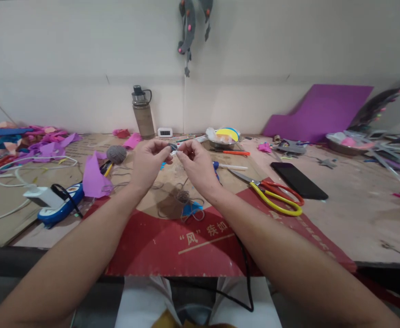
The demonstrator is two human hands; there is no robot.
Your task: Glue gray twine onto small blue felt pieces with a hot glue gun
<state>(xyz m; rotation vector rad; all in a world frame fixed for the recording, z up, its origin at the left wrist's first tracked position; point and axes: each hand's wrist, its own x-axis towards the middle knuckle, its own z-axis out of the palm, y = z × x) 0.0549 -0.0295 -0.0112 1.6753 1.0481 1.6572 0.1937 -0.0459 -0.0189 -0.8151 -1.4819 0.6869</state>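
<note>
Both my hands are raised together above the middle of the table. My left hand (pixel 148 163) and my right hand (pixel 196 166) each pinch a small thin object (pixel 173 149) between their fingertips; it is too small to name. Grey thread hangs from it down to a loose tangle of thread (pixel 183 199) lying on a blue felt scrap (pixel 192 208) on the red printed cardboard (pixel 172 246). A grey yarn ball (pixel 116 154) sits just left of my left hand.
Yellow and red scissors (pixel 275 195) and a black phone (pixel 299 181) lie to the right. A water bottle (pixel 142 112) stands at the wall. Felt scraps (pixel 32 146) are piled left, with a white charger (pixel 43 197) and cable. A purple sheet (pixel 319 111) leans back right.
</note>
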